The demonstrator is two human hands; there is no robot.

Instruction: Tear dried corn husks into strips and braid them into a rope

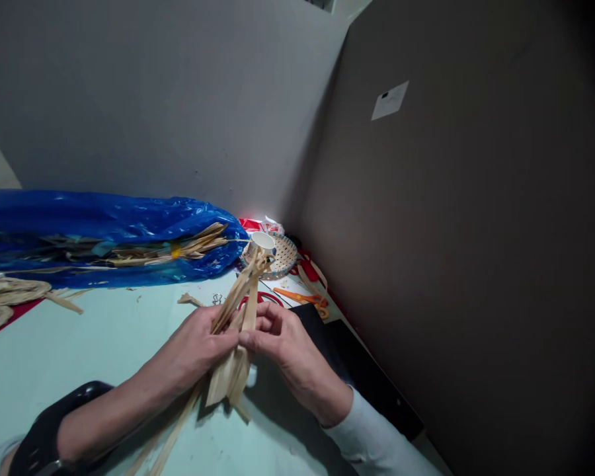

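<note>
Pale, dry fibre strips (250, 307), like straw or husk, are gathered in a bundle that I hold up over the table. My left hand (211, 337) is closed around the bundle from the left, its thumb lying across the strips. From the right, my right hand (277, 337) pinches one flat strip between thumb and fingers, close to the left thumb. The upper ends of the strips meet in a narrow, knotted-looking tip. Wide cut ends fan out below my hands, and long thin strips trail toward the table's near edge.
A blue plastic bag (99, 218) with more dry strips lies along the back left. Braided cord (10, 294) rests at far left. Beyond my hands are a woven basket (283, 256), a white cup (262, 240) and orange-handled scissors (302, 296). Grey partitions (178, 99) stand behind and at right.
</note>
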